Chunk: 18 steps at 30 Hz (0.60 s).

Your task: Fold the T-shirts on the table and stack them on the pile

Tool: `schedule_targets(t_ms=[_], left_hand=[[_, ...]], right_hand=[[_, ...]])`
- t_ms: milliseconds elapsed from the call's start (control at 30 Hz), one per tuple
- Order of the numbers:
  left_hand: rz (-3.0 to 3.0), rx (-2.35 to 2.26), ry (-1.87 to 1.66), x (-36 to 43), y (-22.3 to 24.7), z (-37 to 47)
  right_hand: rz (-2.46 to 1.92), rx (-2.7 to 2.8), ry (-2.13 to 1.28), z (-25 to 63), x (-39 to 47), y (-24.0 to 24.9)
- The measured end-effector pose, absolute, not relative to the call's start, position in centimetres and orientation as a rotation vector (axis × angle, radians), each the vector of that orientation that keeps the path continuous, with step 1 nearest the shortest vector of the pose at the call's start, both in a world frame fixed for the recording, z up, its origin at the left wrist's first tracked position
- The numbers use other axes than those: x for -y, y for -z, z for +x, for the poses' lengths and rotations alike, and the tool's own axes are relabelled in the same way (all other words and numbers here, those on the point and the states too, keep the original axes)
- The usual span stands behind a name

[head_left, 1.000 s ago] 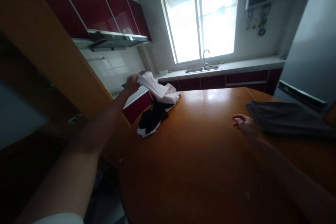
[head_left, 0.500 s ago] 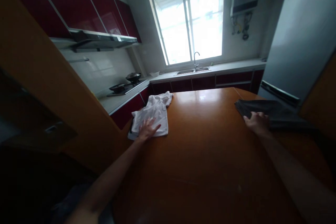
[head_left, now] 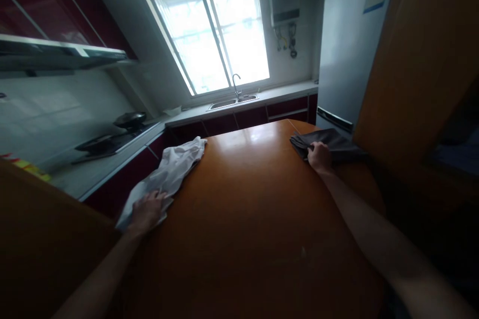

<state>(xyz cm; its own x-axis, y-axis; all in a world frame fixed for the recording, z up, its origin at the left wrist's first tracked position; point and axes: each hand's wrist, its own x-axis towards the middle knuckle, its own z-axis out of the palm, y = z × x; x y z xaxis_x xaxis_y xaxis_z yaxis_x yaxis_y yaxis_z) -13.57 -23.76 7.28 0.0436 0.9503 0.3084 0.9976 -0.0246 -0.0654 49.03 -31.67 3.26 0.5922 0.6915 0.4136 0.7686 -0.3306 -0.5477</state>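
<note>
A white garment (head_left: 175,162), rumpled and stretched lengthwise, lies along the left edge of the wooden table (head_left: 239,194). My left hand (head_left: 148,208) is on its near end, the fingers curled into the fabric. At the table's right side is a dark grey folded cloth (head_left: 340,143), its layers showing at the left end. My right hand (head_left: 319,155) grips the near left edge of that cloth with bent fingers. Bare glossy wood separates my two hands, and my arms are spread wide.
Beyond the table, a counter holds a sink (head_left: 234,101) with a tap under the window. On the left is a stove with a lidded pan (head_left: 129,119). A pale fridge (head_left: 346,55) stands behind the dark cloth, beside a wooden panel (head_left: 415,60).
The view has turned to the right. My left hand, flat with fingers spread before, has curled into the white garment, which now looks narrower and more bunched. My right hand stays at the dark cloth.
</note>
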Motion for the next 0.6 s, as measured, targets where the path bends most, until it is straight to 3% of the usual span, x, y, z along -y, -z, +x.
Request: schedule_targets(t_ms=[200, 400, 500, 600], left_hand=[[-2.008, 1.779, 0.475, 26.2, -6.3, -7.0], [-2.61, 1.559, 0.867, 27.6, -8.9, 2.6], [-2.882, 1.419, 0.876, 28.4, -8.5, 6.9], [-3.123, 1.232, 0.629, 29.5, -7.4, 10.4]], right_hand=[[-1.958, 1.381, -0.079, 42.3, 33.7, -6.5], [-1.163, 1.9, -0.92, 33.4, 36.9, -7.1], [-1.32, 1.696, -0.76, 35.3, 35.7, -6.8], [-1.536, 1.652, -0.535, 39.1, 34.0, -6.1]])
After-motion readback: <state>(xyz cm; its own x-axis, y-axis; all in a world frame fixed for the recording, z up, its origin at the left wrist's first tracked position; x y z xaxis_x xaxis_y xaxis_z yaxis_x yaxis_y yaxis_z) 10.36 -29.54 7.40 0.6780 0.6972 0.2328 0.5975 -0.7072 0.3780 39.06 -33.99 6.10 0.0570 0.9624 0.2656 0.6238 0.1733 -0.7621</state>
